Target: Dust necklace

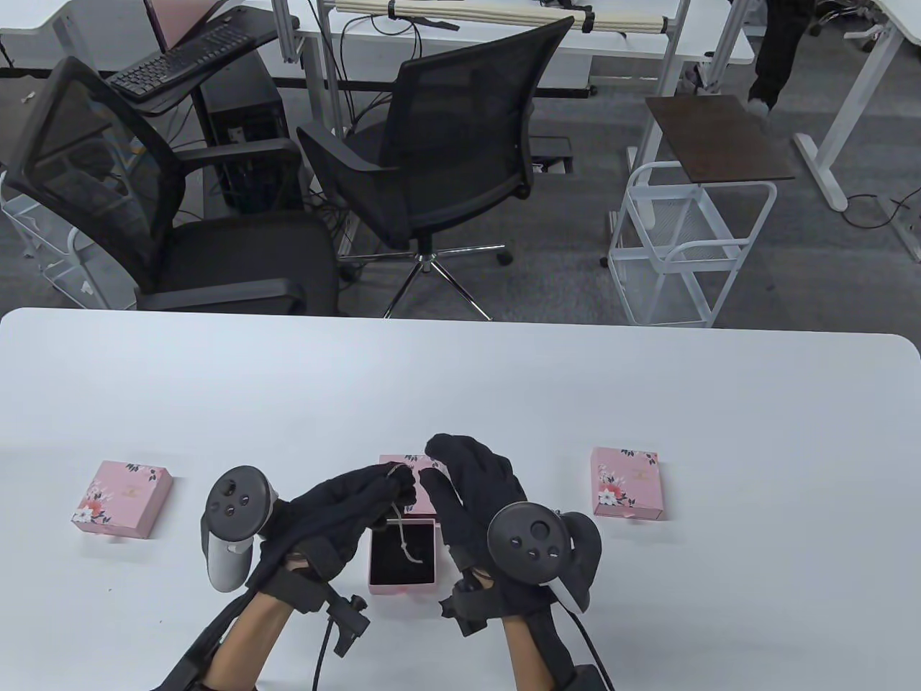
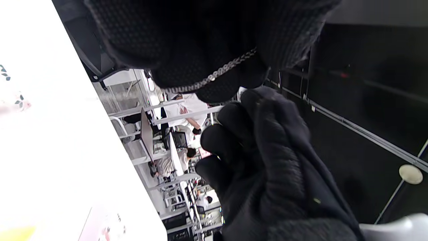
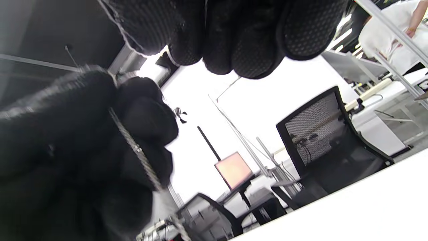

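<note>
A thin silver necklace [image 1: 400, 529] hangs from my left hand [image 1: 392, 489] down into an open pink box [image 1: 403, 553] with a black lining. My left fingers curl round the chain, which crosses them in the left wrist view [image 2: 214, 74] and the right wrist view [image 3: 133, 147]. My right hand [image 1: 450, 468] hovers just right of the left fingertips, fingers loosely extended and holding nothing that I can see. The right fingers [image 3: 234, 36] hang in from the top of the right wrist view. The box's lid [image 1: 403, 459] lies just behind the hands, mostly hidden.
Two closed pink floral boxes lie on the white table [image 1: 460, 374], one at the left [image 1: 121, 499] and one at the right [image 1: 624, 481]. Black office chairs [image 1: 432, 158] and a white wire cart [image 1: 691, 245] stand beyond the table's far edge.
</note>
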Tool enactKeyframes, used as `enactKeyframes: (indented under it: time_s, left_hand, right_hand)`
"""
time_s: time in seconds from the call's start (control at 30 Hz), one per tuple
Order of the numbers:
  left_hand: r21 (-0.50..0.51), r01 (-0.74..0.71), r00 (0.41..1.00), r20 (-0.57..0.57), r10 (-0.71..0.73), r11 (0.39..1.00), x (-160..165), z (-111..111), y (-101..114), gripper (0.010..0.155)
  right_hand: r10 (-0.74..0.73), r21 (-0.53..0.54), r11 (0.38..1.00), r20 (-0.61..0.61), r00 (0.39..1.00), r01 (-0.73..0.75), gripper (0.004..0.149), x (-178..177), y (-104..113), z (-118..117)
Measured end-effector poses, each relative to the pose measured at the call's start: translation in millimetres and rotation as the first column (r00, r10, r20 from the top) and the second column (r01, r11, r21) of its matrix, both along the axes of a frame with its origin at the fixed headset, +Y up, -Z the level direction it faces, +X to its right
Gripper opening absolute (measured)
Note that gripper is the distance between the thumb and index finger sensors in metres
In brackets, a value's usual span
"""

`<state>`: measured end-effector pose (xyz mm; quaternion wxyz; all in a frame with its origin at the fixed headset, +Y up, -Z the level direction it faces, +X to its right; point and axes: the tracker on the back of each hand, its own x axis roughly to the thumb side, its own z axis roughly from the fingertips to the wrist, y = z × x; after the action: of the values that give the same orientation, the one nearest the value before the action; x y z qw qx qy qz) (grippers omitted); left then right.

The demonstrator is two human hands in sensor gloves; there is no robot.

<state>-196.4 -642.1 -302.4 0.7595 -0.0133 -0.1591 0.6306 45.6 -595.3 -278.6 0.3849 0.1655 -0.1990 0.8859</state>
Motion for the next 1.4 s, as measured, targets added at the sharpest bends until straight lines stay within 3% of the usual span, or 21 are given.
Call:
enactKeyframes:
  time_s: [0.07,0.17,0.23,0.33,0.47,0.53,0.67,0.87,1.17,1.4]
  left_hand:
    - [-0.002,-0.037,0.999,-0.031,0.037,0.999,-2,1,-1,0.040]
    - [0.021,-0.066,0.994,-0.091,0.068,0.998,-3,3,0,0.041]
    - [0.039,-0.058,0.993,-0.104,0.062,0.998,-2,5,1,0.040]
    - [0.037,-0.067,0.997,-0.030,0.068,0.997,1,4,0,0.041]
    - [0.021,-0.095,0.995,-0.002,0.095,0.995,1,3,-1,0.041]
    - [0.009,-0.121,0.993,0.004,0.120,0.993,3,3,-1,0.041]
    - [0.036,-0.075,0.988,-0.131,0.079,0.997,-8,3,2,0.038]
    - [-0.017,-0.147,0.970,-0.196,0.141,0.989,-33,-2,3,0.038]
    - [0.115,0.006,0.944,-0.329,0.033,0.993,-54,6,24,0.038]
    - [0.225,0.162,0.897,-0.439,-0.049,0.961,-53,15,35,0.037]
  right_hand:
    - [-0.023,0.021,0.999,-0.009,1.000,0.023,0.037,-3,3,4]
    - [0.050,-0.034,0.998,-0.062,0.997,-0.052,0.036,-12,2,3]
    - [0.071,-0.063,0.995,-0.080,0.994,-0.076,0.041,-20,-4,2]
    - [0.048,-0.071,0.996,-0.095,0.994,-0.054,0.055,-35,-14,2]
    - [0.031,0.007,0.999,0.001,1.000,-0.031,0.048,-43,-18,7]
    - [0.018,0.056,0.998,0.024,1.000,-0.019,0.037,-45,-19,9]
    - [0.077,0.019,0.997,-0.018,0.997,-0.077,0.035,-47,-18,7]
    - [0.071,-0.061,0.995,-0.096,0.993,-0.077,0.035,-52,-23,4]
    - [0.048,-0.112,0.992,-0.150,0.988,-0.066,0.035,-56,-29,1]
    - [0.058,-0.129,0.988,-0.166,0.984,-0.080,0.035,-56,-30,0]
